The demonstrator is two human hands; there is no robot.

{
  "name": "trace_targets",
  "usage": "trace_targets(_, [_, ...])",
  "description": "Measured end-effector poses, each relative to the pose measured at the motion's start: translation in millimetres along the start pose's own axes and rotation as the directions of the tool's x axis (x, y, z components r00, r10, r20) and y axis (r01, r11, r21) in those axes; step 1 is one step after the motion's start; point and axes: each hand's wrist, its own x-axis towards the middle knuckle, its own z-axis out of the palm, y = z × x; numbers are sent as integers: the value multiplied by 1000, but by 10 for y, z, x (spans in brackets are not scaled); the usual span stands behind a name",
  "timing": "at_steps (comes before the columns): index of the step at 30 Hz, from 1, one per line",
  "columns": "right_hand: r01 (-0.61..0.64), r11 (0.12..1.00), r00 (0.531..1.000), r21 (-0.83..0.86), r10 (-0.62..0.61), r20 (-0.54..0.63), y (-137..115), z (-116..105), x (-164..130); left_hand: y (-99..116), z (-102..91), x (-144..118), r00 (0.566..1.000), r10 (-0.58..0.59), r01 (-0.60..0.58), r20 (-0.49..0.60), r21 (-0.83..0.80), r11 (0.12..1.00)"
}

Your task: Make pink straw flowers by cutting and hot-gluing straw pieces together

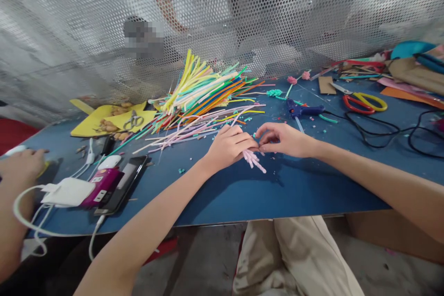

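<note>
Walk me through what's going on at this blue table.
A person's left hand holds a small bundle of pale pink fuzzy stems above the table. The right hand is curled close beside it; whether it grips anything is unclear. Beyond them lie a heap of coloured stems and a blue glue gun. Another person's hand shows at the far left.

Black phone (125,186) — beside magenta adapter (112,177)

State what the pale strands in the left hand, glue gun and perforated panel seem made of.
Pale strands: perhaps matte, fuzzy chenille, given their soft, knobbly outline.
Glue gun: likely smooth plastic, going by its moulded-looking blue body.
Perforated panel: probably metal, with a grey sheen around regular holes.
</note>
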Motion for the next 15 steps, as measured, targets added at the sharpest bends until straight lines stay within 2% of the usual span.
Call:
trace_targets(3, [10, 999, 1000, -42, -9, 25, -43, -8, -2, -8, 12, -9, 999, -42, 42, 13, -17, 999])
trace_targets(5, [11, 997, 1000, -72, -12, -18, -85, -60, -7, -1, 3, 2, 995, -98, 99, 27, -37, 994])
trace_targets(7, [19, 994, 994, -109, -30, -102, -110, -153, -12, 15, -23, 26, 978, -207, 208, 34, -35, 978])
trace_targets(9, [28, 990, 979, -141, -56, -196, -101, -272, -15, 31, -56, 52, 929, -368, 368, 40, 3, 930])
trace_targets(11, [30, 989, 956, -145, -71, -286, -56, -392, -15, 34, -79, 67, 853, -517, 513, 69, 67, 856])
trace_targets(13, [33, 990, 930, -134, -79, -358, 6, -490, -11, 17, -78, 64, 794, -595, 582, 127, 123, 804])
trace_targets(15, [38, 991, 912, -131, -88, -402, 63, -551, -7, -13, -54, 47, 776, -604, 588, 180, 142, 797])
